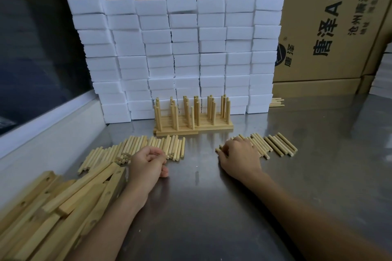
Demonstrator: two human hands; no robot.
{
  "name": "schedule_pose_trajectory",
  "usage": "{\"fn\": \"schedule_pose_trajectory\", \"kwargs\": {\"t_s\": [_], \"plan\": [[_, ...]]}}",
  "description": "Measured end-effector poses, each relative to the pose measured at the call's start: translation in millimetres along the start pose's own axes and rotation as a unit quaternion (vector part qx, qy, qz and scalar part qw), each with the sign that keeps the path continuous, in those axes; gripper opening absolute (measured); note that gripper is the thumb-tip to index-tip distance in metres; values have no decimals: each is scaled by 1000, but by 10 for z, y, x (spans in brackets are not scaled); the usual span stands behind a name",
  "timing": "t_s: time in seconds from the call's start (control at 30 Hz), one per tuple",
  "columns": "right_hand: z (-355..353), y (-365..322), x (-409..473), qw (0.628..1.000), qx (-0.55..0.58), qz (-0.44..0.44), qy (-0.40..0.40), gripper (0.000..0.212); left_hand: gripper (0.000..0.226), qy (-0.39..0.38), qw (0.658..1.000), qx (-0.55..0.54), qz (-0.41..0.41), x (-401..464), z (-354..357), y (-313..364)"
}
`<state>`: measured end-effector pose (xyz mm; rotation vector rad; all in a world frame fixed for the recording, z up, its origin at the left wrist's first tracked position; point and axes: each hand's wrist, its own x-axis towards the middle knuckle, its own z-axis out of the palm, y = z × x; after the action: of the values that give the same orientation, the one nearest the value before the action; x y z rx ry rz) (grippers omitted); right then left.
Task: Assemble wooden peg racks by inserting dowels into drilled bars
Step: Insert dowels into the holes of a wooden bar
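Note:
Several finished peg racks [194,127] stand side by side at the back of the steel table [191,207], their dowels upright. A heap of loose dowels [135,148] lies left of centre. My left hand [148,165] rests at its near edge with fingers curled; whether it holds a dowel is hidden. A second row of dowels [273,145] lies to the right. My right hand [239,155] lies palm down over its left end, fingertips curled onto a few dowels. Drilled wooden bars [63,203] are piled at the near left.
A wall of stacked white foam blocks [176,53] stands behind the racks. Brown printed cartons [318,23] rise behind it. A few more dowels [276,102] lie by the foam's right end. A white ledge [42,133] and dark window border the left.

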<state>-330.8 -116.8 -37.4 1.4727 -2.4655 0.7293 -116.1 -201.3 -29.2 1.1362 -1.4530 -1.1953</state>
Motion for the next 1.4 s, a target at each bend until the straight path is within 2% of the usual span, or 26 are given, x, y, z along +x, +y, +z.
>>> {"fn": "schedule_pose_trajectory", "kwargs": {"t_s": [0.13,0.27,0.37,0.47,0.53,0.7,0.93,1.0,1.13,1.27,1.33,1.4], "plan": [[22,5,-1,1000,-1,-15,10,24,10,-7,999,54,6,-15,-25,115],[24,-10,-4,998,19,-37,38,21,9,-3,972,222,72,28,-118,314],[26,-15,1,997,30,-49,54,20,12,-27,931,356,78,36,-277,498],[27,-11,9,996,42,-51,65,18,15,-41,855,517,32,53,-470,633],[28,-12,15,995,45,-51,66,16,26,-53,810,584,-9,65,-575,690],[27,-18,20,995,56,-51,63,14,61,-89,751,651,-65,112,-682,671],[0,-39,-3,994,78,-65,48,12,57,-46,739,671,-49,91,-650,591],[-3,-42,-4,993,81,-68,45,12,47,-29,744,666,-44,68,-623,587],[-17,-49,-12,992,89,-72,47,12,23,1,788,616,-14,26,-574,611],[-35,-71,-20,990,107,-80,53,11,13,7,872,487,47,38,-490,636],[-44,-111,-26,987,126,-86,55,14,15,-25,926,370,69,41,-412,650],[-37,-167,-49,983,147,-99,57,22,12,-51,962,251,94,26,-327,644]]}}
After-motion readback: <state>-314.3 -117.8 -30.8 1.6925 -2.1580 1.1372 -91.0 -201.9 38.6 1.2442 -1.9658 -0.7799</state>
